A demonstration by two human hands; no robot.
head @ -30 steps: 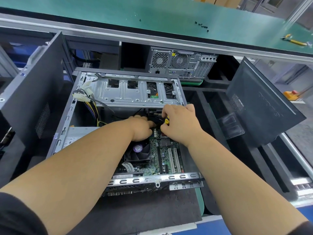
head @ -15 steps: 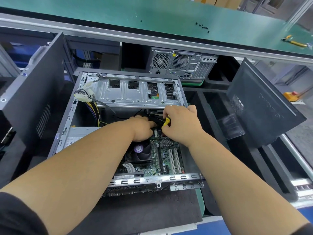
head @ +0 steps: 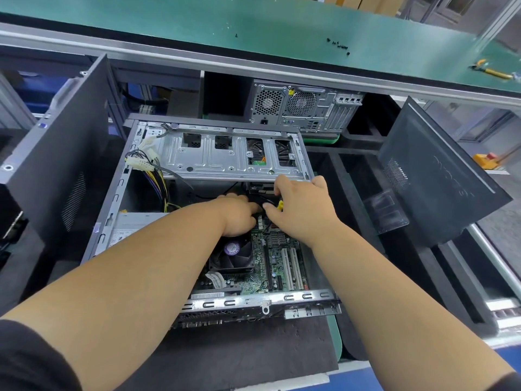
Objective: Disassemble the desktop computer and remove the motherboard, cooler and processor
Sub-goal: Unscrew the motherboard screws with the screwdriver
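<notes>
**Both hands deep in the open computer case**

A green-topped table (head: 197, 21) runs across the far side, with a yellow-handled tool (head: 492, 71) lying near its right end and a few small dark screws (head: 339, 46) scattered on it. Below it, the desktop computer case (head: 112, 210) lies on its side on a dark foam mat (head: 239, 354), its open side facing up. A detached dark side panel (head: 439, 176) leans upright to the right of the case, and another dark panel (head: 62, 153) stands to the left. A second computer (head: 304, 107) sits beyond, its rear fans and ports facing the camera.

Inside the open case, the metal drive cage (head: 225, 153) spans the far end, with a bundle of yellow and black power cables (head: 152, 176) hanging at its left. The green motherboard (head: 279, 263) lies flat in the near right part of the case. The cooler (head: 234, 253), a black fan with a purple round label, sits on the board's left part, partly under the left forearm. The processor cannot be seen.

The left hand (head: 239, 215) reaches in just beyond the cooler, fingers curled down among black cables; what it grips cannot be told. The right hand (head: 301, 207) is beside it, almost touching, its thumb and forefinger pinching a small yellow connector (head: 280, 205) just below the drive cage.
</notes>
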